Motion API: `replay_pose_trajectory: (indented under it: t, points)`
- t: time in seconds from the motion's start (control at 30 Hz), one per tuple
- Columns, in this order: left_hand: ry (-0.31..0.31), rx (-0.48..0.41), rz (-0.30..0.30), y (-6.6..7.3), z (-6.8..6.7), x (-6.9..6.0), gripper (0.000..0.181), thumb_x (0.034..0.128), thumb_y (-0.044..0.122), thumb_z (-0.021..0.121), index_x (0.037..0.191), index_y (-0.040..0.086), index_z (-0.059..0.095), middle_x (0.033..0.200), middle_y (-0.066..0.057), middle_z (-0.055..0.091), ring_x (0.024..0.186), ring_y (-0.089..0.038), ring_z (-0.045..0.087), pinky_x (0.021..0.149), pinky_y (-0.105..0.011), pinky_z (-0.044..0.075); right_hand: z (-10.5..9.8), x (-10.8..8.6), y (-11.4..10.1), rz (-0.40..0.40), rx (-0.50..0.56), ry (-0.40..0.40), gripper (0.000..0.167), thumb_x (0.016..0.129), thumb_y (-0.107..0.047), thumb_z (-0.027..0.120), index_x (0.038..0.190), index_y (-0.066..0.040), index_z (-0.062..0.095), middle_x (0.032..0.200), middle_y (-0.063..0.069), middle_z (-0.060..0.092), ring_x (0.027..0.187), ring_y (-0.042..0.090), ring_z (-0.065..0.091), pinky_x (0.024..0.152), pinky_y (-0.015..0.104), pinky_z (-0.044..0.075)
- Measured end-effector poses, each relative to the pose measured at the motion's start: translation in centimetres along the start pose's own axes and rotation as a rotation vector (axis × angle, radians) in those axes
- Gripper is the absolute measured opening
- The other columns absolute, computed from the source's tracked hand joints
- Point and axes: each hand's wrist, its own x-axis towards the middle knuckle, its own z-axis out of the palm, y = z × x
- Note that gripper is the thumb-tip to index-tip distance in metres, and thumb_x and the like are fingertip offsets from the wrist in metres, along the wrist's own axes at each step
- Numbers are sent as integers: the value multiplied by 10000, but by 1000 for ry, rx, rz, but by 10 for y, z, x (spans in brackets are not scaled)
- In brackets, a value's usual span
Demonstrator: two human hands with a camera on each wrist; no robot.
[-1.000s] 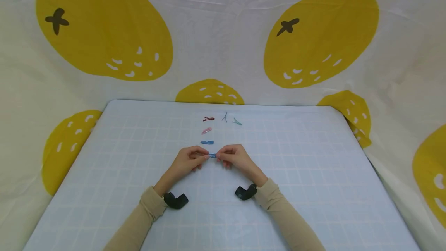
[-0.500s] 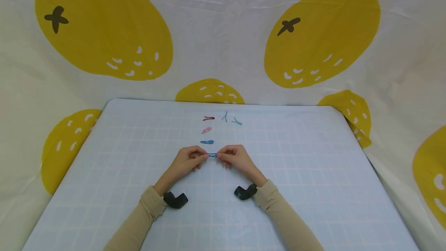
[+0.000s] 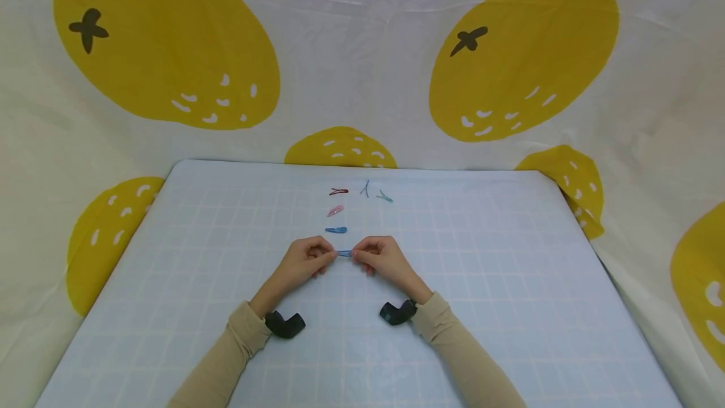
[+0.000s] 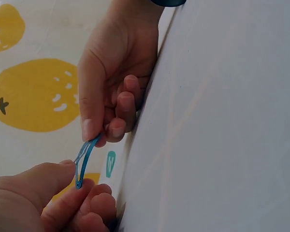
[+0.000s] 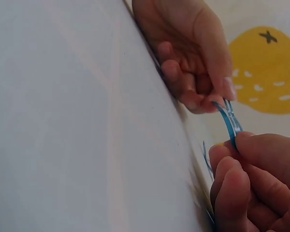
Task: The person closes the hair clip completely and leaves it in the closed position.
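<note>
Between the two hands a blue snap hair clip (image 3: 344, 253) is stretched lengthwise, its two bars apart in the left wrist view (image 4: 87, 158). The left hand (image 3: 306, 261) pinches one end between thumb and forefinger. At the other end, the thumb and forefinger of the right hand (image 3: 386, 259) pinch it. In the right wrist view the same clip (image 5: 230, 122) runs between both sets of fingertips. Just beyond the hands a second blue clip (image 3: 337, 230) lies on the table, with a pink clip (image 3: 335, 211) and a dark red clip (image 3: 338, 191) farther back.
A thin blue-grey clip (image 3: 365, 189) and a green clip (image 3: 385, 196) lie at the back of the table, right of the red one. The pale checked tabletop (image 3: 487, 257) meets a white curtain (image 3: 357, 49) with yellow fruit prints behind it.
</note>
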Motion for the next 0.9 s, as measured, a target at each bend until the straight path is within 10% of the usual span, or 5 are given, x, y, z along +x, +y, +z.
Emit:
replay_pose_trajectory:
  t: [0.9]
  points:
    - [23, 47, -13, -1, 3, 1, 103, 936, 214, 707, 1001, 134, 707, 638, -36, 576, 521, -188, 510, 496, -260, 429, 4, -2, -4, -22, -101, 7, 169, 953, -45, 646, 952, 112, 710, 736, 306, 634, 531, 208, 506, 496, 236, 443]
